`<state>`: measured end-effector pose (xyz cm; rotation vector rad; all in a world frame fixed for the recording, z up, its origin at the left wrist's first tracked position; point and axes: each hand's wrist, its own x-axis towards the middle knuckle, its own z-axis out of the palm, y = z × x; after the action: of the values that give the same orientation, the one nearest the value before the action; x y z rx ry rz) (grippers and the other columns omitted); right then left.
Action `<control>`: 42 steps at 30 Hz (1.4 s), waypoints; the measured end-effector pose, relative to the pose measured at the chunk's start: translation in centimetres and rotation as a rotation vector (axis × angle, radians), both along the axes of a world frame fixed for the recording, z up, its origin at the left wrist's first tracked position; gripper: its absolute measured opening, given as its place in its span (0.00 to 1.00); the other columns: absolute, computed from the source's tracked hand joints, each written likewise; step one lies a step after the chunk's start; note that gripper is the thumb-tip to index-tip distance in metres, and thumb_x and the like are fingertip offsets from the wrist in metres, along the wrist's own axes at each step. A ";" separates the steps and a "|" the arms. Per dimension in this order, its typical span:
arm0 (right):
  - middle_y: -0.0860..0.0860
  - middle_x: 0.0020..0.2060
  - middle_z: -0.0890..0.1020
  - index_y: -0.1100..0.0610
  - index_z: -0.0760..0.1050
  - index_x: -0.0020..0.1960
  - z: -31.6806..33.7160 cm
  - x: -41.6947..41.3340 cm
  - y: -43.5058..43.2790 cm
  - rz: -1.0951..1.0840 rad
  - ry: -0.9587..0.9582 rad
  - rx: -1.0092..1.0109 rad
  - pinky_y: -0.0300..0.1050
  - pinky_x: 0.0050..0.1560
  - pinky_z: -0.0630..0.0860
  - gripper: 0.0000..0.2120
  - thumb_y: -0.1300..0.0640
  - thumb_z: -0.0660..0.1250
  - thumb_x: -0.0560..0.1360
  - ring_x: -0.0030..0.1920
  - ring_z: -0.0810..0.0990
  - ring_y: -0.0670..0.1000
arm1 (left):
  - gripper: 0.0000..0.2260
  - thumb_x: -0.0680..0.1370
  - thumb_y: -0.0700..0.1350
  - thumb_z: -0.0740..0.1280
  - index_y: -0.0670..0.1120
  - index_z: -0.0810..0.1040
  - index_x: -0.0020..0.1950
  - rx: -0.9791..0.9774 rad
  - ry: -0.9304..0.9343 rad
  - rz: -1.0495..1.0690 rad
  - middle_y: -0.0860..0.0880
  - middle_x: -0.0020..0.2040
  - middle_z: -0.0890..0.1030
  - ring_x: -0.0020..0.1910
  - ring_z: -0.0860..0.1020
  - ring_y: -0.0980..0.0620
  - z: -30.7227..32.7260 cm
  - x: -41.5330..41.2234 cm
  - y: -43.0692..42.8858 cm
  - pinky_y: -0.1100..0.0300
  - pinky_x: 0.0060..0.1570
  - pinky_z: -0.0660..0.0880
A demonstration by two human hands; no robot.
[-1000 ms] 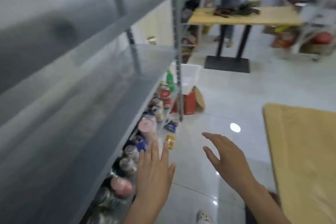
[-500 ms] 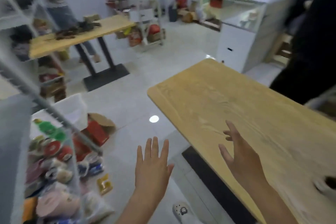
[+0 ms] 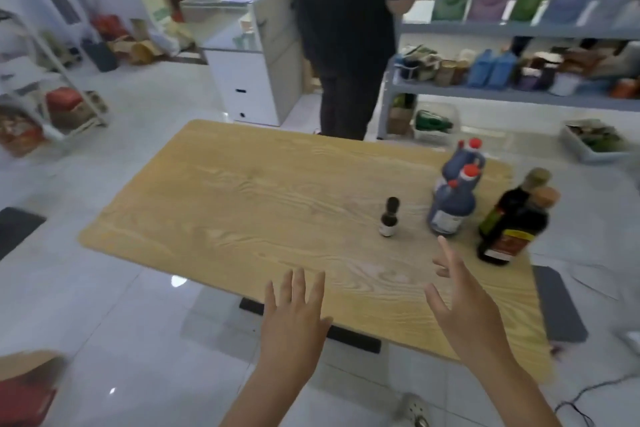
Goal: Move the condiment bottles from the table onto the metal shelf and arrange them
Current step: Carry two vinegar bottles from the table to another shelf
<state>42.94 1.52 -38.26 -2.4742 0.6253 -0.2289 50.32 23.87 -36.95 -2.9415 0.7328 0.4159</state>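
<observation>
Bottles [image 3: 450,208] stand on table [image 3: 242,201]; left hand [image 3: 294,322], right hand [image 3: 464,315] spread.

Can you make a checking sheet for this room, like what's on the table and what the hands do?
Surface: wooden table, bottles toward its right end.
Job's things: small dark bottle, two blue jugs, two tall dark bottles, all upright.
Clutter: tray of goods on the floor.
Hands: left hand and right hand open, holding nothing.
Cables: black cable on the floor.
Surroundings: person in black behind the table; grey shelf with goods.
</observation>
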 end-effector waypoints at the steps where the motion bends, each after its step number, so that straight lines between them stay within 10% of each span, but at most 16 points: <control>1: 0.43 0.63 0.74 0.43 0.47 0.76 0.0 -0.6 -1.6 -0.021 -0.006 0.010 0.42 0.46 0.73 0.35 0.52 0.64 0.76 0.59 0.76 0.47 | 0.30 0.82 0.58 0.50 0.52 0.37 0.77 -0.006 -0.010 -0.015 0.44 0.79 0.43 0.77 0.42 0.45 0.0 0.0 -1.9 0.43 0.74 0.41; 19: 0.49 0.65 0.75 0.46 0.54 0.75 -2.9 -2.8 -23.9 -0.164 -0.007 0.176 0.51 0.57 0.75 0.33 0.56 0.66 0.76 0.63 0.75 0.50 | 0.33 0.81 0.56 0.56 0.51 0.40 0.78 -0.014 0.110 -0.049 0.44 0.79 0.47 0.77 0.47 0.44 -3.7 0.0 -22.3 0.46 0.75 0.47; 28: 0.51 0.63 0.75 0.52 0.63 0.71 -1.9 3.9 -30.8 -0.135 -0.093 0.250 0.50 0.57 0.74 0.28 0.59 0.69 0.74 0.58 0.76 0.51 | 0.36 0.75 0.48 0.70 0.50 0.54 0.77 -0.465 0.286 -0.118 0.49 0.74 0.64 0.70 0.66 0.47 -4.5 4.6 -33.3 0.51 0.64 0.69; 42: 0.55 0.62 0.76 0.57 0.72 0.64 -5.0 9.3 -33.2 -0.019 0.065 0.351 0.49 0.60 0.72 0.22 0.62 0.71 0.71 0.62 0.74 0.54 | 0.27 0.67 0.40 0.76 0.46 0.71 0.63 -0.826 0.430 -0.009 0.49 0.59 0.79 0.58 0.76 0.49 -8.4 6.1 -39.2 0.50 0.56 0.74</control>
<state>52.25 -31.66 -43.23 -2.1448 0.6544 -0.0407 56.46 -15.33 -45.32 -3.6380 1.2071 0.9684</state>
